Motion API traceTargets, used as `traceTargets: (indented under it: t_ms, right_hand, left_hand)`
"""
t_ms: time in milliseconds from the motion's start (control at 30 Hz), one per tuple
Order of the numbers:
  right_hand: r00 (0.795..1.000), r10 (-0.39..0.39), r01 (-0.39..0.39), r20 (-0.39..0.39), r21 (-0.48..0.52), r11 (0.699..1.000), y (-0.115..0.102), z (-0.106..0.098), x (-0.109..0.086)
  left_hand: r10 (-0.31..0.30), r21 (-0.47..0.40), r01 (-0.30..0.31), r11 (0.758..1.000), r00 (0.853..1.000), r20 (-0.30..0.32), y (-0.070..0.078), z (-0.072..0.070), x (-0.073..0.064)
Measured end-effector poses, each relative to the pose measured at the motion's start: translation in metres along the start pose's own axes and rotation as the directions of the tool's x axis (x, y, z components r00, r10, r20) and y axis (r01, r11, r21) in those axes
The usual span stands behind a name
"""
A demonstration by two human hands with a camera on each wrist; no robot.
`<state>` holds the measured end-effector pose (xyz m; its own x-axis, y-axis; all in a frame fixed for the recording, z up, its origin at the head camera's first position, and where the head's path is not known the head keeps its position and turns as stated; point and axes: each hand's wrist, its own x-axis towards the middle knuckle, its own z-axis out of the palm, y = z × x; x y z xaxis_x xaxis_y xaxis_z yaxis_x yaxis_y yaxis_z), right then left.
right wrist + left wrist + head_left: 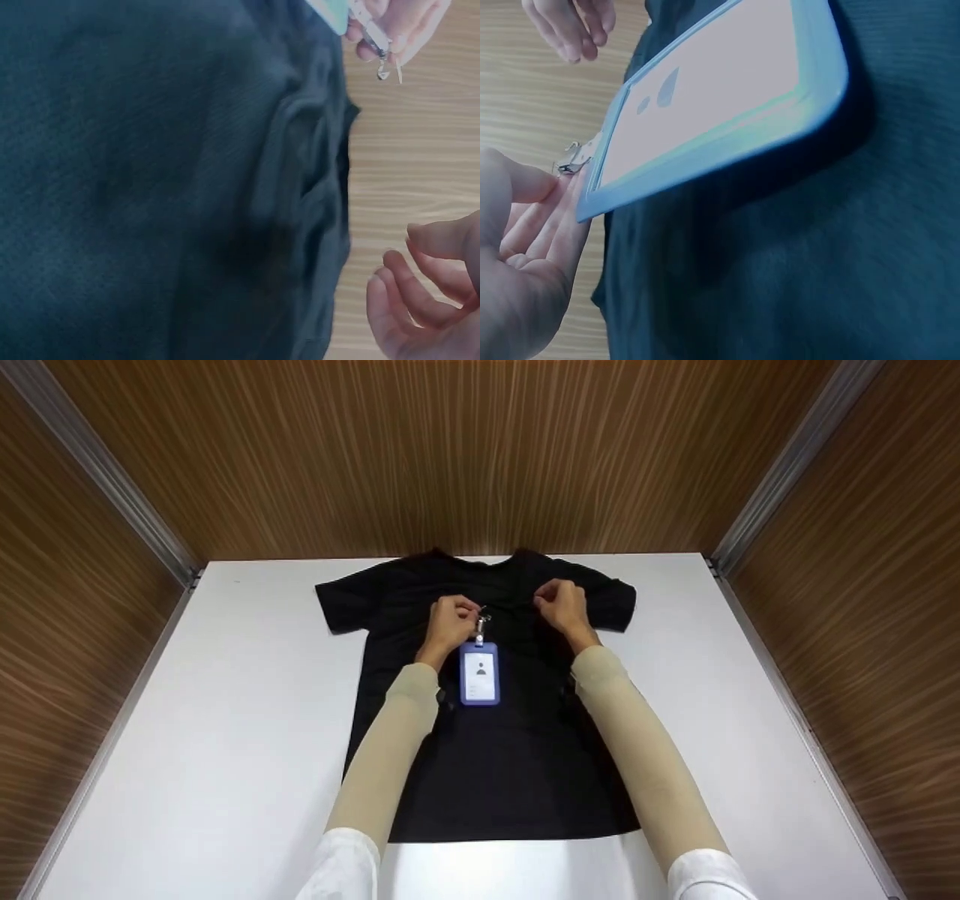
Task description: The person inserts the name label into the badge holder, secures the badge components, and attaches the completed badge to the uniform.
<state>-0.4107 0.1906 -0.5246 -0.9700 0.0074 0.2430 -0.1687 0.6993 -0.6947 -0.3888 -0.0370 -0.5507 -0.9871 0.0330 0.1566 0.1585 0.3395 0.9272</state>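
A black T-shirt point(510, 765) lies spread out, its collar at the far side. Over its chest my left hand point(451, 622) pinches the metal clip point(481, 624) of a badge holder between thumb and fingers. The blue-framed badge holder point(480, 701) hangs from that clip toward me, its white card with a small person icon facing up. In the right wrist view an open pin point(399, 72) sticks out past the left fingertips. My right hand point(564, 604) is over the other side of the chest, fingers loosely bent, with a gap between thumb and fingertips and nothing held.
The shirt rests on a white table point(247, 720). Brown wood-grain panels point(450, 457) close off the back and both sides, with metal strips point(787, 472) along the corners. Slight folds point(307, 172) run across the shirt's upper chest.
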Motion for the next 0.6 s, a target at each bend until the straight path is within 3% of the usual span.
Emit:
traceTargets:
  t_ms: [133,267,600]
  right_hand:
    - [0.999,-0.026,0.026,0.027,-0.009,1.000,0.003,0.014,0.002]
    - [0.994,-0.014,0.018,0.109,-0.032,0.999,0.002,0.029,0.002]
    - [0.992,0.040,-0.024,0.120,-0.128,0.992,0.005,0.049,0.001]
  left_hand:
    - [-0.030,0.110,0.029,0.993,1.000,0.006,0.000,0.009,0.007]
    - [-0.030,0.217,0.028,0.976,1.000,0.005,0.000,0.017,0.013]
    - [-0.046,0.296,0.046,0.954,0.999,-0.009,0.001,0.035,0.018]
